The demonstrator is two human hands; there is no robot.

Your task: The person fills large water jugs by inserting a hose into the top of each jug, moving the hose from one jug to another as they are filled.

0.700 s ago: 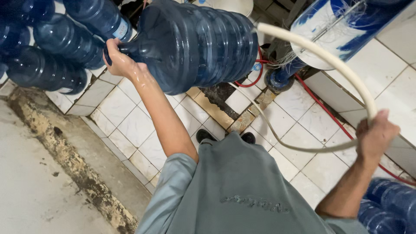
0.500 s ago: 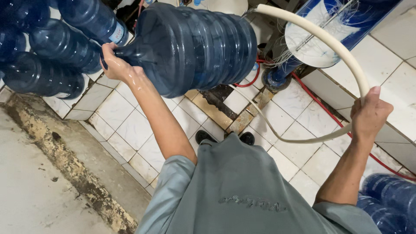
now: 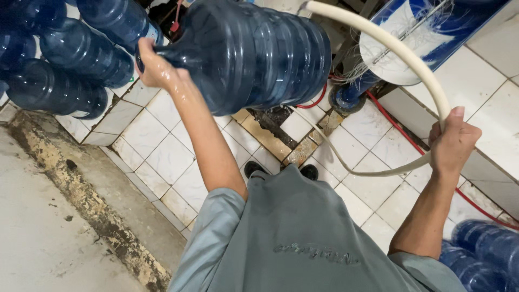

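Note:
My left hand (image 3: 154, 67) grips the neck of a large dark blue water jug (image 3: 254, 54), held up on its side in front of me. My right hand (image 3: 453, 145) is closed around a cream-coloured hose (image 3: 397, 51). The hose arcs from that hand up over the jug to the top of the view, and another length of it loops down across the floor tiles. My grey shirt (image 3: 303, 238) and dark shoes show below.
Several blue jugs (image 3: 65, 59) lie stacked at the left above a white tiled floor (image 3: 157, 146). More jugs (image 3: 481, 254) sit at lower right. A blue and white machine (image 3: 416, 38) and a red hose (image 3: 400, 130) are at the right. A concrete kerb (image 3: 75, 205) borders the tiles.
The jug and my left hand have come closer and a little lower in the view. My right hand has risen with the hose, which now arcs higher over the jug.

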